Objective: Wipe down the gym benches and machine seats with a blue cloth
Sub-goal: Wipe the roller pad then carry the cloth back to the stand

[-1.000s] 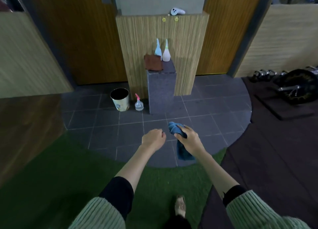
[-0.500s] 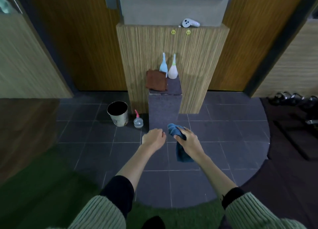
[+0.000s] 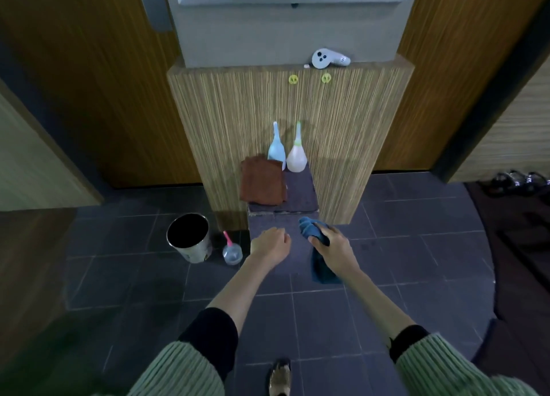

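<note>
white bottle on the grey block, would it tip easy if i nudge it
Possibly. The white bottle has a tall thin neck over a rounded body, so a push up high could topple it. It looks like light plastic. It stands close beside the blue bottle, which it might knock.

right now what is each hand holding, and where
The right hand grips the blue cloth at its bunched middle, one end hanging below; the left hand holds nothing.

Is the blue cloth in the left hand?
No, the right hand grips the blue cloth; the left hand shows no cloth.
</note>
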Available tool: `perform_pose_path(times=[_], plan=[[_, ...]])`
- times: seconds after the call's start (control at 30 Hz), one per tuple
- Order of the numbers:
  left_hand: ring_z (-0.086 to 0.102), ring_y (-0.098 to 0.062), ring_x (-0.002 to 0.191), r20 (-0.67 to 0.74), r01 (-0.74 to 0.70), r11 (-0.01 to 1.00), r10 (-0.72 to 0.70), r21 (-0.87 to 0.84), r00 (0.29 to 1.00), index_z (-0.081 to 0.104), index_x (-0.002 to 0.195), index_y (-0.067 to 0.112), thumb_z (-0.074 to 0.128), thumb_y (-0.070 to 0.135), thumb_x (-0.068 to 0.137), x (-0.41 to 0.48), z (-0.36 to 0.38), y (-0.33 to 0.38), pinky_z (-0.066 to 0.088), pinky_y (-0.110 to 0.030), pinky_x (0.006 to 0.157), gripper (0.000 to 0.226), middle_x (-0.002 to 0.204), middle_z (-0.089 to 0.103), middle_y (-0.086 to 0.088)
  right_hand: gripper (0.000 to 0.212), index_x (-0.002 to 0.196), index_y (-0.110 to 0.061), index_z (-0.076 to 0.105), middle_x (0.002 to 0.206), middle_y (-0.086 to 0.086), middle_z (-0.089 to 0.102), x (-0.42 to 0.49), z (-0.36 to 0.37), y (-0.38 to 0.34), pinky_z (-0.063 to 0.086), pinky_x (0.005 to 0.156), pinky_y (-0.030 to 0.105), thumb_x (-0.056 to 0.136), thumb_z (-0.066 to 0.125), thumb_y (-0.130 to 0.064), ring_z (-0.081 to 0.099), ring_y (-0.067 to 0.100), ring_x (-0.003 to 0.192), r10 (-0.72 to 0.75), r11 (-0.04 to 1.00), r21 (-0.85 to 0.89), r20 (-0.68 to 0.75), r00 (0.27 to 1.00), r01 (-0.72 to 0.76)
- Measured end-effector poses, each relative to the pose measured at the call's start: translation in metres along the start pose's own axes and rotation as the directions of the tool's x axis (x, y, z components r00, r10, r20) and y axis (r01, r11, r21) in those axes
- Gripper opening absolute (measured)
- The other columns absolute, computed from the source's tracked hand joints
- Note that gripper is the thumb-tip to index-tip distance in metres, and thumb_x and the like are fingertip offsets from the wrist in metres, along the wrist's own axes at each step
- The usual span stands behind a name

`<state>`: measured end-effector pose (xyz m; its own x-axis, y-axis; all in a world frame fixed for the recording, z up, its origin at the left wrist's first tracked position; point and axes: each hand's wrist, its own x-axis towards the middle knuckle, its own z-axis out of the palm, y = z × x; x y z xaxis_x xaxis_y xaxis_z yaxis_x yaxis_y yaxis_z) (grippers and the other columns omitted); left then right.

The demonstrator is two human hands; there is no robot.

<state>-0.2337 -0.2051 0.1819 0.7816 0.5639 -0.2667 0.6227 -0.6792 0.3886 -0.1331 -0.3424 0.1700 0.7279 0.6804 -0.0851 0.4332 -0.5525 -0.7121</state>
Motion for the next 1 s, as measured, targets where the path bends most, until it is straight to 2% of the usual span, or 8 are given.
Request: perform_pose_path(times=[0.27, 0.4, 0.6, 0.73, 0.83, 1.0], plan=[[0.051, -0.028, 0.110, 0.016, 0.001, 1.000, -0.002, 0.024, 1.000, 0.055, 0.113, 0.007, 0.030, 0.027, 0.100, 0.133, -0.027, 0.002, 0.043, -0.039, 0.086, 0.035, 0.120, 0.055, -0.010, 0.046, 0.134, -0.017, 0.051, 0.140, 0.008, 0.048, 0.141, 0.004, 0.009, 0.042, 0.096, 0.034, 0.090, 0.059, -0.029, 0.053, 0.027, 0.119, 0.040, 0.999, 0.030, -0.003, 0.999, -0.039], [0.050, -0.029, 0.111, 0.026, 0.036, 0.999, -0.036, 0.026, 0.999, 0.056, 0.112, 0.008, 0.030, 0.026, 0.100, 0.193, -0.029, 0.002, 0.043, -0.039, 0.088, 0.034, 0.119, 0.056, -0.010, 0.043, 0.132, -0.015, 0.052, 0.136, 0.004, 0.051, 0.203, 0.008, 0.020, 0.043, 0.092, 0.034, 0.092, 0.057, -0.028, 0.054, 0.026, 0.114, 0.050, 0.998, 0.023, 0.013, 0.999, -0.050], [0.046, -0.030, 0.116, 0.017, 0.099, 0.995, -0.099, 0.004, 0.995, 0.055, 0.114, 0.007, 0.031, 0.025, 0.099, 0.259, -0.023, -0.004, 0.041, -0.041, 0.090, 0.034, 0.123, 0.052, -0.011, 0.044, 0.131, -0.016, 0.053, 0.137, 0.008, 0.050, 0.281, 0.024, 0.040, 0.043, 0.098, 0.040, 0.090, 0.058, -0.031, 0.052, 0.028, 0.119, 0.077, 0.997, 0.005, 0.063, 0.995, -0.078], [0.045, -0.029, 0.118, -0.006, 0.119, 0.993, -0.119, 0.025, 0.993, 0.054, 0.118, 0.010, 0.032, 0.025, 0.099, 0.297, -0.014, -0.013, 0.040, -0.041, 0.091, 0.033, 0.125, 0.050, -0.009, 0.044, 0.131, -0.015, 0.053, 0.133, 0.011, 0.052, 0.323, 0.042, 0.052, 0.045, 0.095, 0.042, 0.090, 0.059, -0.031, 0.053, 0.030, 0.116, 0.104, 0.994, -0.027, 0.059, 0.993, -0.102], [0.041, -0.025, 0.123, -0.013, 0.129, 0.991, -0.129, 0.026, 0.992, 0.050, 0.124, 0.013, 0.034, 0.026, 0.098, 0.325, 0.000, -0.022, 0.036, -0.040, 0.097, 0.033, 0.130, 0.046, -0.006, 0.047, 0.134, -0.014, 0.050, 0.139, 0.012, 0.046, 0.348, 0.058, 0.061, 0.042, 0.099, 0.044, 0.090, 0.058, -0.029, 0.049, 0.032, 0.122, 0.130, 0.990, -0.056, 0.063, 0.989, -0.127], [0.027, -0.020, 0.137, -0.053, 0.141, 0.988, -0.137, 0.069, 0.989, 0.034, 0.142, 0.017, 0.035, 0.027, 0.099, 0.359, 0.030, -0.040, 0.020, -0.044, 0.113, 0.044, 0.147, 0.031, -0.003, 0.048, 0.135, -0.016, 0.048, 0.141, 0.014, 0.043, 0.377, 0.089, 0.083, 0.041, 0.097, 0.050, 0.090, 0.059, -0.028, 0.049, 0.038, 0.117, 0.151, 0.982, -0.121, 0.062, 0.987, -0.143]])
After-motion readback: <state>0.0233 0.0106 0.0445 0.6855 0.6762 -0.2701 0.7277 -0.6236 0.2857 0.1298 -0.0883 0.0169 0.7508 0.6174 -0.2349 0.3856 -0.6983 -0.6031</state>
